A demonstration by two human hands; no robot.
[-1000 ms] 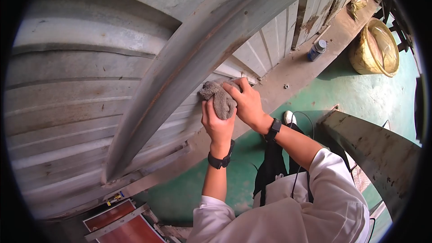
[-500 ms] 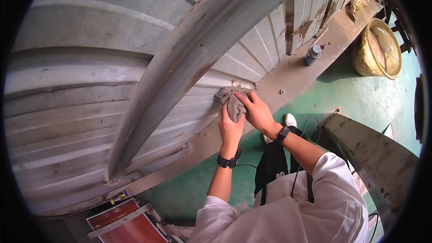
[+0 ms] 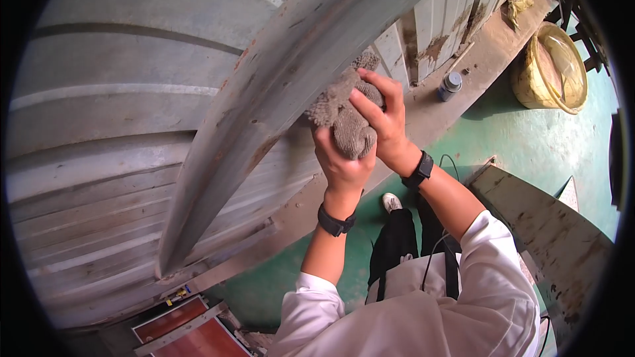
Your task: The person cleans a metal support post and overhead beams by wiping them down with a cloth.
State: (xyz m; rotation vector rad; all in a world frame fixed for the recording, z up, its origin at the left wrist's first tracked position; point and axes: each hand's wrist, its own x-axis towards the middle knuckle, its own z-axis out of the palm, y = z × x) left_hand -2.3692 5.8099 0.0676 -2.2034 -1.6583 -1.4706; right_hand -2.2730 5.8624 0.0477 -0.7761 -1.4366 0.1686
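Observation:
A bunched, dirty grey knitted cloth (image 3: 352,131) is in both hands, close beside the curved metal beam (image 3: 264,106). It looks like a work glove, but its folds keep the shape unclear. My left hand (image 3: 344,168) grips it from below, thumb along its side. From the right, my right hand (image 3: 390,119) presses curled fingers into its top. Whether the cloth touches the beam I cannot tell. Behind it runs the ribbed metal wall panel (image 3: 126,122).
A small capped bottle (image 3: 450,86) stands on the dusty ledge (image 3: 423,109). Beyond it, a yellowish bucket (image 3: 529,79) sits on the green floor (image 3: 529,152). A stained metal beam (image 3: 542,238) rises at right. A red panel (image 3: 198,337) lies at lower left.
Both hands have lifted the cloth up from low on the wall by the ledge to beside the curved beam. The cloth now appears larger and nearer the camera.

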